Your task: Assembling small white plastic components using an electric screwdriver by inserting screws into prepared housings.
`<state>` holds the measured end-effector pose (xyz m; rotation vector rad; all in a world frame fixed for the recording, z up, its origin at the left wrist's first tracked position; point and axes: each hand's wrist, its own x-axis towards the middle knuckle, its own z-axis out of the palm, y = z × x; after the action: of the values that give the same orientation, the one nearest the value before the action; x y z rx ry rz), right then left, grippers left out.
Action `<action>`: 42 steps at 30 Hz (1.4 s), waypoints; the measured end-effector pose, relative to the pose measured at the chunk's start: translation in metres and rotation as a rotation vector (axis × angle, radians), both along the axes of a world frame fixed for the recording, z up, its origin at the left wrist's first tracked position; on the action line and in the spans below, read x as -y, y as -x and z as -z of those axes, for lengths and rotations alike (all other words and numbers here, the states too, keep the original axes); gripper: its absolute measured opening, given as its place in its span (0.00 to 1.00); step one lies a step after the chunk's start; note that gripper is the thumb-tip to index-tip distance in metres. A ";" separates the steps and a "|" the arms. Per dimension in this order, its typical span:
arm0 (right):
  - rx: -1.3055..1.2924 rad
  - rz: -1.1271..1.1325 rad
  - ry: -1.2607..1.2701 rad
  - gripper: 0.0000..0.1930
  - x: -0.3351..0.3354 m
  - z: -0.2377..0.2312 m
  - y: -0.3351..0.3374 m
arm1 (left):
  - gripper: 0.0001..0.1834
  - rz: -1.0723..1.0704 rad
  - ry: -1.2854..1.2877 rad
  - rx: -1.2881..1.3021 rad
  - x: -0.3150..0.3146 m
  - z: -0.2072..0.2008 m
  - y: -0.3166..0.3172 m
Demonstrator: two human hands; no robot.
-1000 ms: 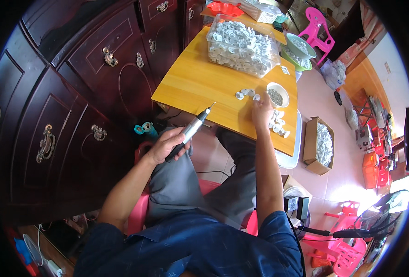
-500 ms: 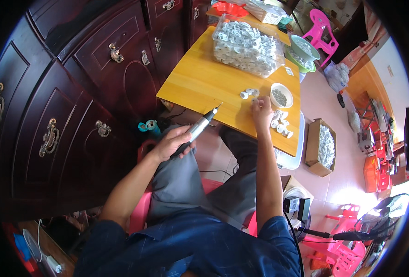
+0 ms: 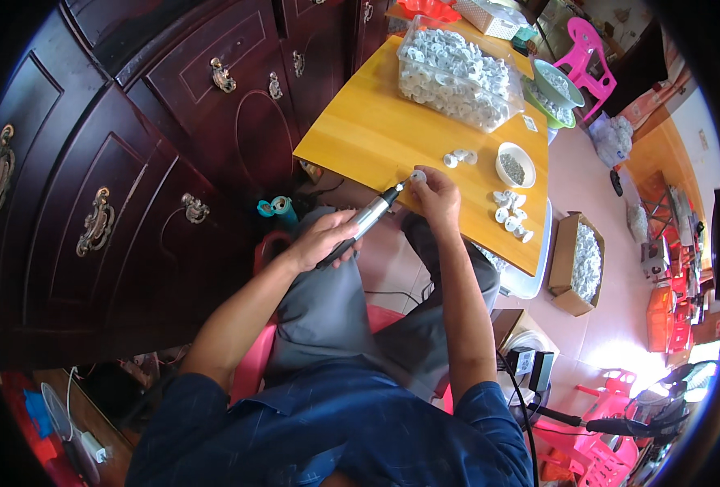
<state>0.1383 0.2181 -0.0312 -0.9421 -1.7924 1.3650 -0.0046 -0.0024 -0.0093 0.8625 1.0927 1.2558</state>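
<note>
My left hand (image 3: 327, 239) is wrapped round an electric screwdriver (image 3: 368, 217), a silver and black stick pointing up and to the right. At its tip, my right hand (image 3: 436, 197) pinches a small white round plastic part (image 3: 418, 175) against the bit. Whether a screw sits between them is too small to tell. Beyond my right hand, a few white plastic parts (image 3: 461, 157) lie on the yellow table (image 3: 360, 138). A white bowl (image 3: 515, 165) of small grey metal pieces stands to their right. Several more white parts (image 3: 513, 215) lie nearer the right edge.
A clear plastic bin (image 3: 457, 77) heaped with white parts stands at the table's far end. Dark wooden cabinets (image 3: 173, 114) line the left. On the floor at right is a cardboard box (image 3: 575, 264) of white parts. A pink chair (image 3: 589, 57) stands beyond.
My right hand has come from beside the bowl, leftward and nearer, bringing a white part to the screwdriver's tip. My left hand still holds the screwdriver. The whole view has shifted slightly.
</note>
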 end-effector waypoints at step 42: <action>0.034 0.066 -0.310 0.12 0.017 -0.002 0.001 | 0.22 -0.012 0.052 -0.017 -0.002 0.004 -0.002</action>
<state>0.1374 0.2007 -0.0288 -0.8509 -1.9123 0.9985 -0.0026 -0.0007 -0.0131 0.8297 1.1403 1.2265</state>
